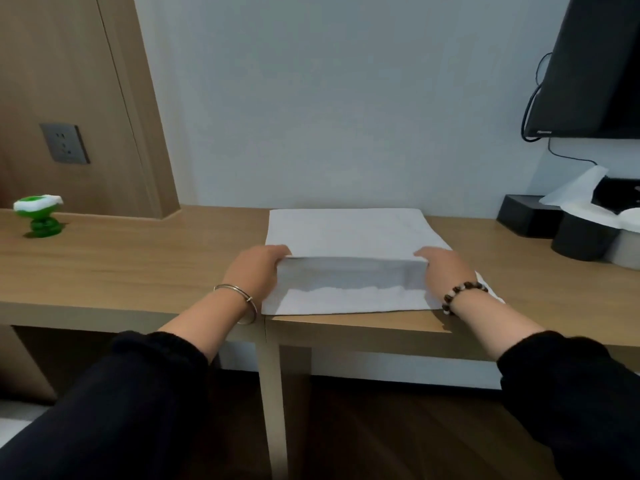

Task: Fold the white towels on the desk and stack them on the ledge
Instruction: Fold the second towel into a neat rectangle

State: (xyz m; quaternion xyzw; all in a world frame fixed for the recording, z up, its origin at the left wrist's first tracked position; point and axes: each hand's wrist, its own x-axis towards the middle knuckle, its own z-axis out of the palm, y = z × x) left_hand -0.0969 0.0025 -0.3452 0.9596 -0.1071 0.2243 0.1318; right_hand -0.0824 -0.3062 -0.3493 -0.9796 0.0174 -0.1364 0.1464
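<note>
Holding up a fold of the white towel [349, 233] at the centre of the frame, with the rest of the cloth lying flat on the wooden desk [138, 265], its far edge sitting close to the pale wall [329, 98] and its near edge reaching almost to the desk's front lip. Gripping the left end of the raised fold with the left hand [256, 271], fingers curling round the crease. Gripping the right end the same way with the right hand [446, 271], fingers wrapping over the top of the fold. Wearing a thin metal bangle [239, 299] on the left wrist and a beaded bracelet [464, 294] on the right, with dark sleeves [104, 410] covering both forearms at the bottom of the frame. Showing a little more white cloth poking out beneath the right wrist, just right of centre. Sharing the desk with a green-and-white figure [40, 216] at the far left, well apart from the towel, and with dark containers [581, 240] and a white tissue [575, 188] at the right edge. Showing a grey wall socket [64, 143] on the wood panel in the upper left and a black screen [595, 64] hanging in the upper right.
</note>
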